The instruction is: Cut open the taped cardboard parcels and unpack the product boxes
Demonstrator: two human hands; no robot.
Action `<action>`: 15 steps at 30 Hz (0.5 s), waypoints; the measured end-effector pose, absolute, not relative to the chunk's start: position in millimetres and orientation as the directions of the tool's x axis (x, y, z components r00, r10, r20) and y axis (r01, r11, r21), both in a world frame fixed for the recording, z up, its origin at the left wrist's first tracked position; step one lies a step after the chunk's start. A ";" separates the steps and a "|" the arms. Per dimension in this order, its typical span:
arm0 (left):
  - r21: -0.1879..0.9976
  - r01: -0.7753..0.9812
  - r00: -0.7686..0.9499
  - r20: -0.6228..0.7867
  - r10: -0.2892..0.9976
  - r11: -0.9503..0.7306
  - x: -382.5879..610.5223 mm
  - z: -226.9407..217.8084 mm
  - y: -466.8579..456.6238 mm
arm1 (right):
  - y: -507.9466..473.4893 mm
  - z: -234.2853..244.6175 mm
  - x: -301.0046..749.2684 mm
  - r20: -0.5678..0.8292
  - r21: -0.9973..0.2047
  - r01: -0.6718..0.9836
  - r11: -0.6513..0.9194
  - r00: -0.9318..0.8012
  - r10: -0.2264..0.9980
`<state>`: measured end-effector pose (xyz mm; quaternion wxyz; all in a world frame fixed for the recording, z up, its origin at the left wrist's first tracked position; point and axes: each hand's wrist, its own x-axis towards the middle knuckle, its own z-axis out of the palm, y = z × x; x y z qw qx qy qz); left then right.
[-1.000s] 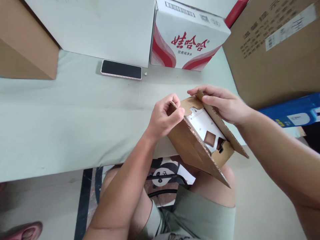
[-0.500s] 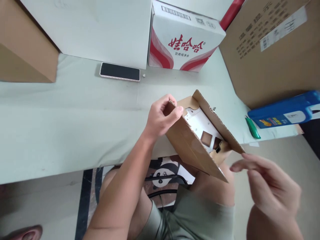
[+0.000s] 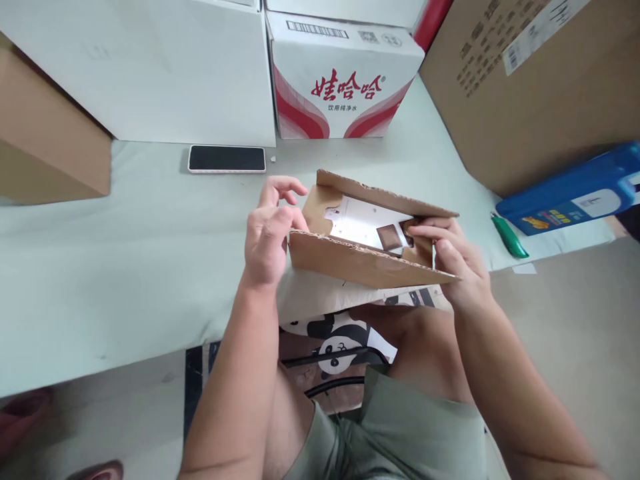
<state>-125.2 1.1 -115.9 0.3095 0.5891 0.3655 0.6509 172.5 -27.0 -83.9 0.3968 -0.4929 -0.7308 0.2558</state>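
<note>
An open brown cardboard box (image 3: 370, 263) is tilted at the table's front edge, its long flaps standing up. Inside lies a white panel (image 3: 357, 223) with a square brown opening; what is under it is hidden. At the box's left end is my left hand (image 3: 267, 243), its thumb side against the corner and its upper fingers curled and raised above the edge. My right hand (image 3: 457, 260) grips the right end, with fingers reaching over the small end flap (image 3: 420, 253) and the thumb close to the long front wall.
A phone (image 3: 227, 159) lies behind the box on the pale-covered table (image 3: 150, 267). A white and red carton (image 3: 345, 87) and a large brown carton (image 3: 540, 100) stand at the back. To the right are a green cutter (image 3: 510, 237) and a blue package (image 3: 565, 193).
The cardboard box has turned to lie more nearly level across my view and shifted left. My right hand has come in from the lower right onto its right end. My left hand has shifted left.
</note>
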 end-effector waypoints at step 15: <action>0.929 0.015 -0.049 0.369 0.928 -0.369 -135.8 -108.6 8.7 | -12.8 -125.8 140.7 0.623 -0.697 0.425 0.577 -0.038 0.781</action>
